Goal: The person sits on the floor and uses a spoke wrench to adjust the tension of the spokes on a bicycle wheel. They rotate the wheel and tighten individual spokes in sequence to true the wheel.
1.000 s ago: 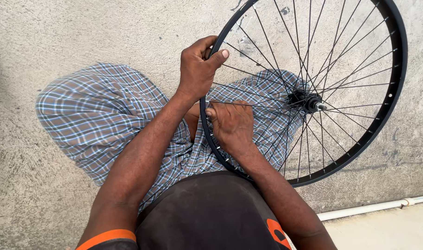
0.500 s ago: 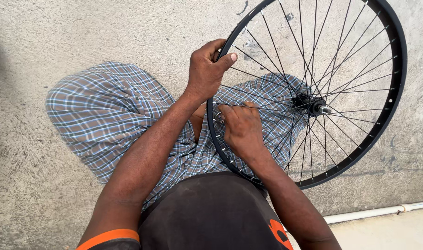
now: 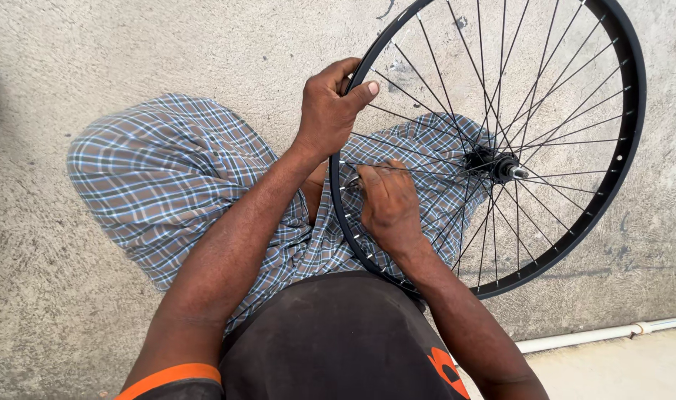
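Bicycle wheel [image 3: 627,111], black rim, bare of tyre, spokes and hub [image 3: 493,164] exposed: was held upright over the lap of a seated person in a checked blue-and-brown wrap [image 3: 168,178], so that the near arc of the rim was kept within reach. Left hand [image 3: 329,111]: fingers were closed around the rim at its upper left, thumb laid across the outer edge, apparently to steady the wheel. Right hand [image 3: 388,207]: was set inside the rim among the spokes, fingertips pinched on a small metal piece at a spoke end; its kind could not be told. Concrete floor [image 3: 94,59] beneath; white pipe [image 3: 597,335] along the lower right
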